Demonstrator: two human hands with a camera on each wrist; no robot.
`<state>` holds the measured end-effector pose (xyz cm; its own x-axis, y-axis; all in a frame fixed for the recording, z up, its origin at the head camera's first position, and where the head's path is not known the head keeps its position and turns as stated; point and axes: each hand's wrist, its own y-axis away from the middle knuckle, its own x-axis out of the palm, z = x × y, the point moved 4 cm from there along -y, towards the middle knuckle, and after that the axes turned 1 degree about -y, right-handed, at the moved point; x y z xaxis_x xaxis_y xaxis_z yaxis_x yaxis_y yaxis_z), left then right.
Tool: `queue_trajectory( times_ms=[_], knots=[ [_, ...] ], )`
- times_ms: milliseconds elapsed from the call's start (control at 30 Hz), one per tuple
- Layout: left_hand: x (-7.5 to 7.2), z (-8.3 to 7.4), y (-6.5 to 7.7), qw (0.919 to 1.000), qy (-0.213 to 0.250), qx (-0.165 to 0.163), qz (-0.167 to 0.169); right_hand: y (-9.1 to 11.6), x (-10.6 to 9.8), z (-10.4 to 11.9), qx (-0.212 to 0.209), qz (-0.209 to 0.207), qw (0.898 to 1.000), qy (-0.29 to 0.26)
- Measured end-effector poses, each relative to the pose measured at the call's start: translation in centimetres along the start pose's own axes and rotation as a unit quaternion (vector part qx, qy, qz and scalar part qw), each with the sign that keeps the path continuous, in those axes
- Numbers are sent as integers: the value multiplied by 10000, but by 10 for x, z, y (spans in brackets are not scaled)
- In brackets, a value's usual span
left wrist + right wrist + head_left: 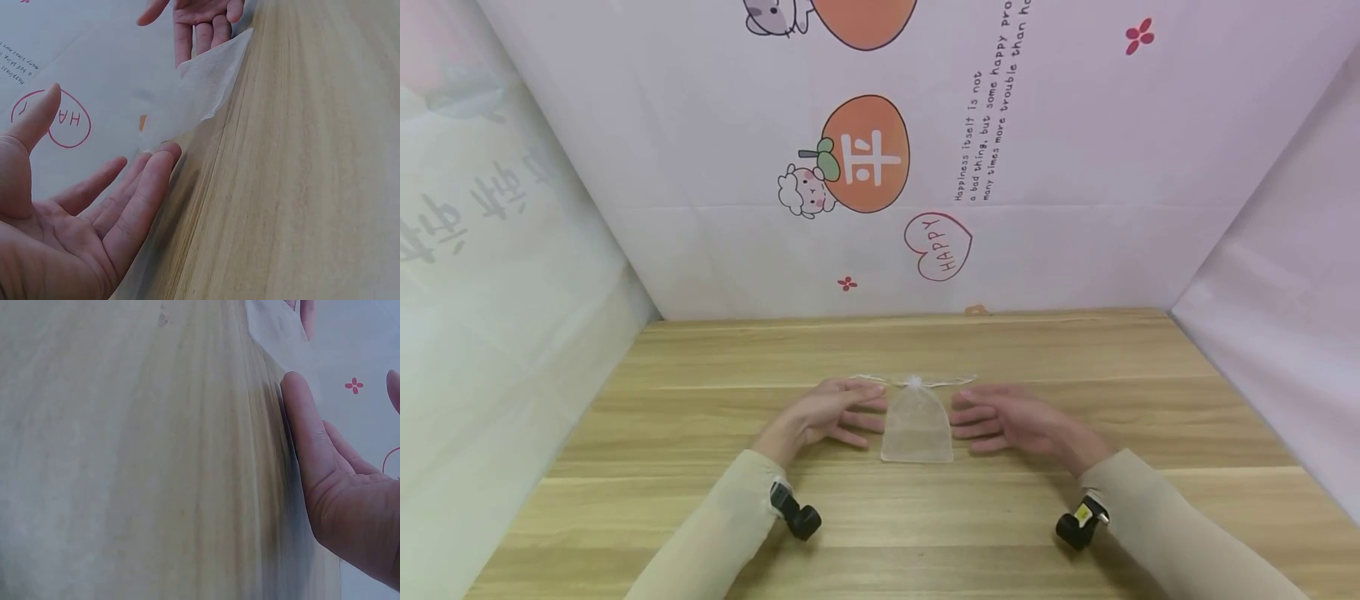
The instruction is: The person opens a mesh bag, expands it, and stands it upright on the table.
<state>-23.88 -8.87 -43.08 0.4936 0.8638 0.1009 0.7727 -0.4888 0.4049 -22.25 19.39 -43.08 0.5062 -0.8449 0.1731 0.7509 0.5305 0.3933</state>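
Observation:
A small sheer white drawstring pouch (917, 429) lies on the wooden table, its neck gathered at the far end and its white cords spread to both sides. Left of it, my left hand (835, 412) has its fingers stretched out, fingertips right at the pouch's edge. On the other side my right hand (1011, 419) faces it with extended fingers, tips close to the right edge. The left wrist view shows the pouch (203, 90) between both hands, left palm turned up and thumb apart. In the right wrist view the right hand (331, 462) lies low beside the pouch (278, 331).
The wood-grain table (917, 533) reaches back to a white printed cloth (700, 167) with cartoon oranges and lettering. White cloth sides (497, 275) stand at left and right. Each sleeved wrist carries a small black camera (795, 511).

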Motion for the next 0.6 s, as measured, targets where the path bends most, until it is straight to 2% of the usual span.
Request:
queue_trajectory(
  times_ms=[267,600],
  knots=[
    [4,0,-8,10000,-41,-38,-14,-5,3,0,40,-144,9999,-20],
    [9,2,-13,10000,-20,-48,-8,-10,10,2,5,-20,10000,35]
  ],
)
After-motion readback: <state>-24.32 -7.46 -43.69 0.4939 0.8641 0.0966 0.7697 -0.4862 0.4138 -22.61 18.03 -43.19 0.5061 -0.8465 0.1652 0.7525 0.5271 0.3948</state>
